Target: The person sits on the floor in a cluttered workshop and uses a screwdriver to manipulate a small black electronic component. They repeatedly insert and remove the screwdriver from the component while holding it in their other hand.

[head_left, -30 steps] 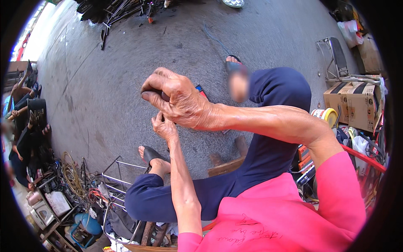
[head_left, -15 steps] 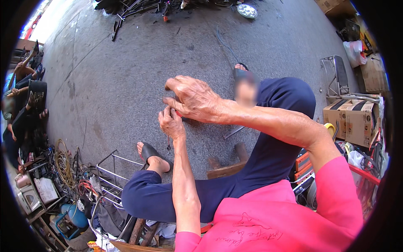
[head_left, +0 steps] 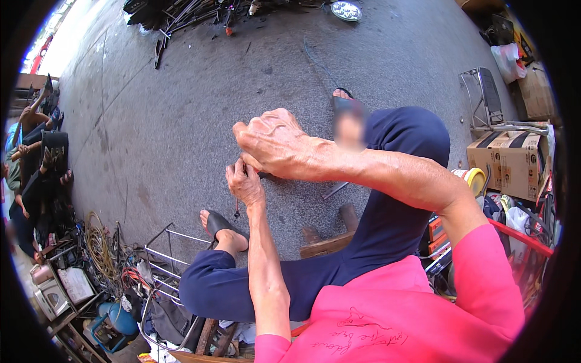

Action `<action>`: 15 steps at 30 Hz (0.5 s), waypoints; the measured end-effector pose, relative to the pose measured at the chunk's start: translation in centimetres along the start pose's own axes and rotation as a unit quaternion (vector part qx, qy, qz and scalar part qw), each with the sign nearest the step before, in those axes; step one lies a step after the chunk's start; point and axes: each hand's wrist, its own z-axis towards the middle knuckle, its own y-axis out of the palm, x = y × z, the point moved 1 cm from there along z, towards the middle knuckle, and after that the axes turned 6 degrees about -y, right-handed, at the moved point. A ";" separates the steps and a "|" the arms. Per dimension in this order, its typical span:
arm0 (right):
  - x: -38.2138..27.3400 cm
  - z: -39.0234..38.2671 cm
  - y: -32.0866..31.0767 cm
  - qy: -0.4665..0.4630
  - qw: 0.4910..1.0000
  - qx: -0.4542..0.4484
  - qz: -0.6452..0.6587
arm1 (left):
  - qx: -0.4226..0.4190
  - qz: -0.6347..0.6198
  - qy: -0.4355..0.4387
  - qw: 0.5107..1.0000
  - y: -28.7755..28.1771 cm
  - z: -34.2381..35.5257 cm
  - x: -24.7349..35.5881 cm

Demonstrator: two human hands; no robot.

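My left hand (head_left: 246, 184) is closed in a pinch above my left knee. From beneath its fingers hangs a short, thin dark strand (head_left: 236, 209) with a small lump at its end; it looks like a piece of wire, though its kind is unclear. My right hand (head_left: 275, 144) is curled closed just above, its thumb side meeting the left fingertips. What lies between the two hands is hidden by the right hand. Under the right hand a bit of something dark shows, too little to name.
A wooden stool (head_left: 328, 245) stands between my legs. By my left knee are a metal rack (head_left: 172, 257), coiled cable (head_left: 100, 245) and a blue tank (head_left: 121, 317). Cardboard boxes (head_left: 508, 162) and a folding chair (head_left: 484, 97) stand right. Scrap rods (head_left: 193, 21) and a round lamp (head_left: 346, 11) lie ahead.
The right hand's fingers, apart half a second ago, have curled closed and come against the left fingertips. A small red bit seen between the hands is now hidden. The view has shifted slightly.
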 end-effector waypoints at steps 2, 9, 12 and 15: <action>0.1 0.1 -0.1 0.013 1.000 0.007 0.003 | -0.004 -0.010 -0.011 1.000 -0.1 0.1 0.2; -0.4 0.7 -0.8 0.028 0.999 0.002 0.042 | 0.003 -0.061 -0.034 0.998 -0.3 0.2 0.4; -0.6 0.7 0.0 -0.005 0.999 0.023 0.032 | 0.016 -0.093 -0.043 0.995 -0.6 0.2 0.9; -0.4 0.6 0.9 -0.033 0.998 0.051 0.025 | 0.029 -0.112 -0.054 0.992 -0.6 0.2 1.3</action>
